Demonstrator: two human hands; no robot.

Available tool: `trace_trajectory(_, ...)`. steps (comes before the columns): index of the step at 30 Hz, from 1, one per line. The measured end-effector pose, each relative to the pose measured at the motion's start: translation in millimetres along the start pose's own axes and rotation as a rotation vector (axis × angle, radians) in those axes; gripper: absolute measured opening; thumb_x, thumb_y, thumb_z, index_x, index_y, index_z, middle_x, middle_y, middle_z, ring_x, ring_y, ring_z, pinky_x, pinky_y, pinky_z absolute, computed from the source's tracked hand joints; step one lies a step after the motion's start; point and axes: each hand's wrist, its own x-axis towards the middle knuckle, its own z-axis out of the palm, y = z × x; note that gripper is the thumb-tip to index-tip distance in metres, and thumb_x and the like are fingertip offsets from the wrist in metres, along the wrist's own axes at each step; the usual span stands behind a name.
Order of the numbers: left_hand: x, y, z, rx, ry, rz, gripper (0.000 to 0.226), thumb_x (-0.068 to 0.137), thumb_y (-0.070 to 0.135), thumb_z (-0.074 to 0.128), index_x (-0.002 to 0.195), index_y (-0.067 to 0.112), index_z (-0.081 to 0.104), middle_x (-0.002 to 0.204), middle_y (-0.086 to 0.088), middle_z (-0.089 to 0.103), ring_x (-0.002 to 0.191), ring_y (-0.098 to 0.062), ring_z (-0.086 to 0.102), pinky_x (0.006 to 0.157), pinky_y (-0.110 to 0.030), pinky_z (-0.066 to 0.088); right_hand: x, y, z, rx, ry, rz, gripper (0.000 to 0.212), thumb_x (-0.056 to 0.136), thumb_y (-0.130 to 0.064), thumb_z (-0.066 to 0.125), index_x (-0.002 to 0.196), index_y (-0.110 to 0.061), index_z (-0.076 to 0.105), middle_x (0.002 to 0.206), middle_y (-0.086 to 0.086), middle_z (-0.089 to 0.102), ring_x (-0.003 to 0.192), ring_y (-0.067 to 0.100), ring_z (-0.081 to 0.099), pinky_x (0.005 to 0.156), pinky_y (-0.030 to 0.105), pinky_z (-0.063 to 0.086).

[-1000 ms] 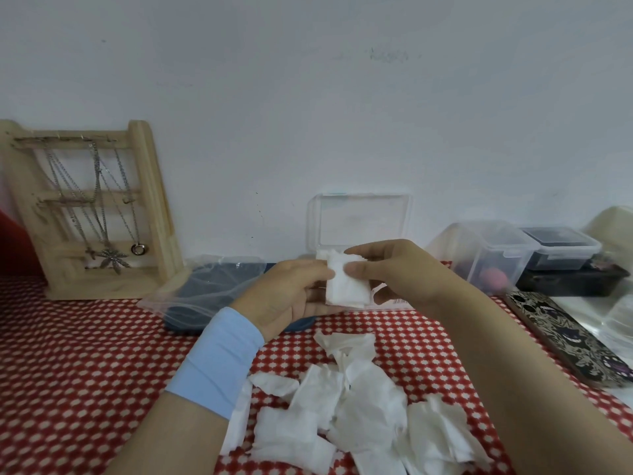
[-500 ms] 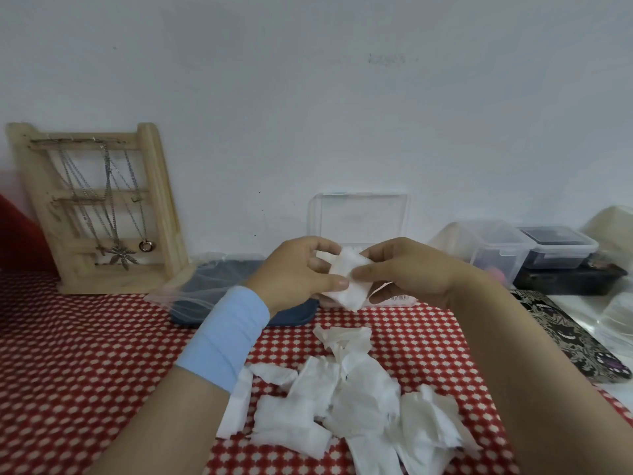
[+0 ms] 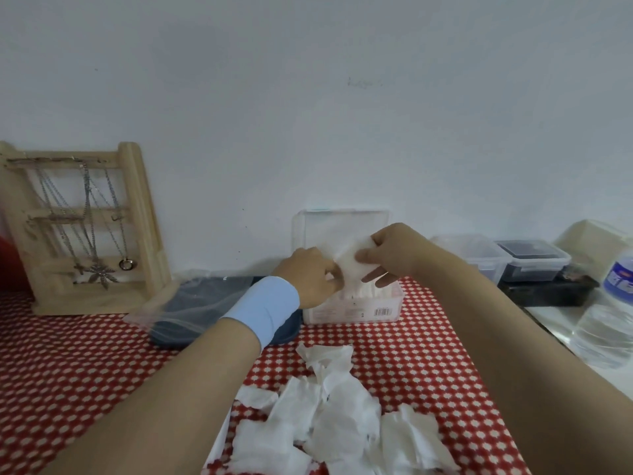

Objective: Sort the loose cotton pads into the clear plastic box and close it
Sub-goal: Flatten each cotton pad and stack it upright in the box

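Left hand [image 3: 308, 279] and right hand [image 3: 394, 257]: both pinching one white square cotton pad [image 3: 349, 265] just above open clear plastic box [image 3: 352, 308] at twelve o'clock. Mid-sorting, seemingly; heap of loose white pads [image 3: 335, 416] waiting at six. Next: lower flat onto stacked pads inside, release, fetch another.

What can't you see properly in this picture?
Head view only:
- Inside of the clear plastic box: the left hand and right hand, holding a cotton pad, cover it, so how full it is stays unclear.
- Its label: print too small to read.
- The pile of loose pads: cut off by the bottom edge, so no count.
- The water bottle: cut by the right edge, label blurred.
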Motion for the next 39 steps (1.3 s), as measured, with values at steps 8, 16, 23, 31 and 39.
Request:
trace_trajectory(8, -1.8, -6.1, -5.8, -0.081, -0.072, -0.074, 0.023, 0.090, 0.023, 0.064, 0.106, 0.025, 0.079, 0.113, 0.008, 0.072, 0.104, -0.015, 0.065, 0.090, -0.026, 0.052, 8.9, 3.6, 11.1, -0.460, -0.019, 0.023, 0.019, 0.091, -0.025, 0.071, 0.098, -0.008, 0.074, 0.084, 0.006, 0.075, 0.082, 0.022, 0.075, 0.073, 0.035, 0.061)
trace_trajectory(16, -3.2, -6.9, -6.1, -0.042, -0.091, -0.059, 0.035, 0.095, 0.029, 0.061, 0.129, 0.028, 0.065, 0.143, -0.001, 0.052, 0.128, -0.024, 0.052, 0.103, -0.033, 0.044, 8.0, -18.3, 36.8, -1.060, 0.138, 0.071, 0.017, 0.087, -0.012, 0.061, 0.076, -0.017, 0.050, 0.073, -0.004, 0.056, 0.062, 0.013, 0.052, 0.056, 0.026, 0.038)
trace_trajectory(23, -10.8, -16.2, 4.2, -0.143, -0.011, -0.034, 0.039, 0.094, 0.033, 0.062, 0.132, 0.025, 0.063, 0.140, -0.003, 0.054, 0.124, -0.024, 0.055, 0.102, -0.035, 0.047, 20.1, -20.3, 58.5, -0.798, -0.091, 0.202, 0.027, 0.092, -0.038, 0.068, 0.090, -0.012, 0.059, 0.087, 0.002, 0.068, 0.079, 0.018, 0.067, 0.069, 0.029, 0.053)
trace_trajectory(31, -19.8, -21.8, 5.1, -0.217, 0.019, 0.007, 0.051, 0.095, 0.027, 0.064, 0.144, 0.018, 0.052, 0.147, -0.002, 0.053, 0.132, -0.019, 0.051, 0.104, -0.025, 0.038, 12.5, -20.4, 56.7, -0.690, -0.208, 0.242, 0.029, 0.090, -0.001, 0.045, 0.063, -0.010, 0.047, 0.063, 0.006, 0.046, 0.053, 0.017, 0.037, 0.055, 0.025, 0.032)
trace_trajectory(39, -23.7, -18.2, 21.6, 0.001, -0.177, 0.080, 0.071, 0.103, 0.048, 0.040, 0.162, 0.024, 0.008, 0.169, 0.007, -0.004, 0.155, -0.015, -0.010, 0.124, -0.042, 0.005, 10.7, -13.3, 64.1, -0.642, -0.113, 0.119, 0.041, 0.100, -0.006, 0.046, 0.062, -0.015, 0.033, 0.065, 0.001, 0.038, 0.057, 0.012, 0.033, 0.055, 0.023, 0.029)
